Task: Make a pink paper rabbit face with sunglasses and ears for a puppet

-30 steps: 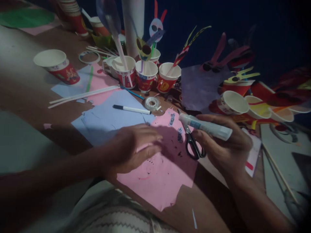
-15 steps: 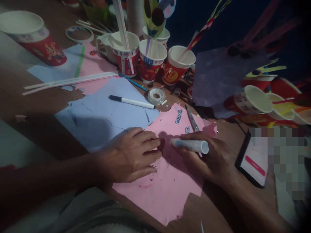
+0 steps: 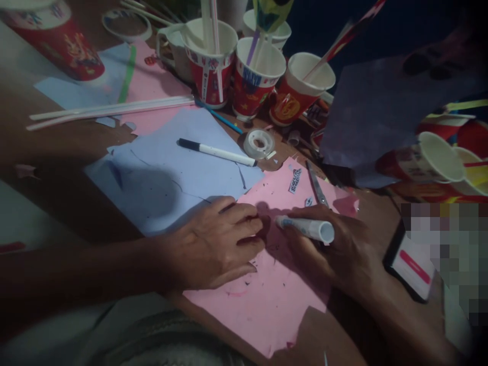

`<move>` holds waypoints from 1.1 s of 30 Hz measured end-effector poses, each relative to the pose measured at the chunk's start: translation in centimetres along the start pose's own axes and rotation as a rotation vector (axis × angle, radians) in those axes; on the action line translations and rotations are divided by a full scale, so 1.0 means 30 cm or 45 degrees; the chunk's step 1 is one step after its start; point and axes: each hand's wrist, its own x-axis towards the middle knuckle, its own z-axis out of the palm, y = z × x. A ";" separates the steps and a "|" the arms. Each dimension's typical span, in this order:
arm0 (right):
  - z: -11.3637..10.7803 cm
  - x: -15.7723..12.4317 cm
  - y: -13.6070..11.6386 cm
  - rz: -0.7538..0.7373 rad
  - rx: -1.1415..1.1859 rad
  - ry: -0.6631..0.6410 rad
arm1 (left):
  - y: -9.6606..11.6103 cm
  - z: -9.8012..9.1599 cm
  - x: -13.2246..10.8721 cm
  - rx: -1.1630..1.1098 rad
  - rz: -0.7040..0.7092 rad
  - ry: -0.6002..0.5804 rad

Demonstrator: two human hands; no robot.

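Note:
My left hand (image 3: 221,244) lies flat on a pink sheet of paper (image 3: 263,315), its fingers stretched out and slightly apart. Close to its fingertips, my right hand (image 3: 339,249) grips a white marker (image 3: 310,229) whose back end points up toward me; its tip is hidden by shadow and fingers. Dark specks and a faint pink curve mark the sheet. Partly behind my right hand lie scissors (image 3: 316,185), beside a small patterned scrap (image 3: 295,181). A black-capped white marker (image 3: 217,152) rests on a blue sheet (image 3: 152,173), near a clear tape roll (image 3: 259,144).
Several red-and-white paper cups, one a red cup (image 3: 299,94) with a straw, stand along the back. More cups (image 3: 440,157) lie tilted at the right. Long paper straws (image 3: 110,109) lie at the left. A phone-like device (image 3: 412,264) sits at the right.
The camera view has shifted, so cups, papers and hands appear moved a little to the right. Both hands keep their places on the pink sheet, and the marker stays in my right hand.

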 end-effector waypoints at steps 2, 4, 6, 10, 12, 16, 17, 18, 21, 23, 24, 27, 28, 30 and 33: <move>-0.005 -0.003 -0.006 0.017 -0.017 -0.021 | 0.000 0.001 0.002 -0.007 -0.007 0.006; -0.008 -0.009 -0.011 0.018 -0.012 -0.031 | 0.001 0.001 0.002 -0.009 -0.015 0.020; -0.012 -0.013 -0.016 0.000 0.006 -0.039 | 0.003 0.000 0.002 -0.003 -0.017 0.023; -0.020 -0.019 -0.027 -0.042 0.077 -0.099 | 0.004 0.002 0.001 0.023 -0.019 0.032; -0.023 -0.020 -0.035 -0.062 0.105 -0.119 | 0.003 0.006 0.001 0.029 -0.014 0.065; -0.026 -0.017 -0.057 -0.088 0.142 -0.141 | 0.003 0.015 0.003 0.028 -0.003 0.105; -0.026 -0.016 -0.061 -0.090 0.153 -0.154 | 0.003 0.016 0.003 0.029 -0.004 0.110; -0.027 -0.014 -0.065 -0.098 0.158 -0.161 | 0.003 0.016 0.004 0.031 -0.007 0.112; -0.024 -0.010 -0.065 -0.145 0.122 -0.133 | 0.002 0.015 0.004 0.034 -0.008 0.080; -0.019 -0.010 -0.056 -0.149 0.089 -0.112 | 0.000 0.012 0.004 0.032 -0.001 0.043; -0.015 -0.010 -0.050 -0.140 0.077 -0.099 | 0.000 0.012 0.005 0.032 0.004 0.029; -0.004 -0.009 -0.029 -0.093 0.028 -0.033 | 0.001 0.011 0.005 0.030 -0.005 0.025; 0.000 -0.007 -0.022 -0.085 0.015 -0.001 | 0.002 0.011 0.005 0.032 -0.011 0.038; 0.007 0.000 -0.012 -0.067 0.005 0.046 | 0.004 0.011 0.006 0.043 -0.016 0.066; 0.014 0.012 -0.003 -0.032 0.026 0.043 | 0.008 0.010 0.006 0.064 -0.010 0.074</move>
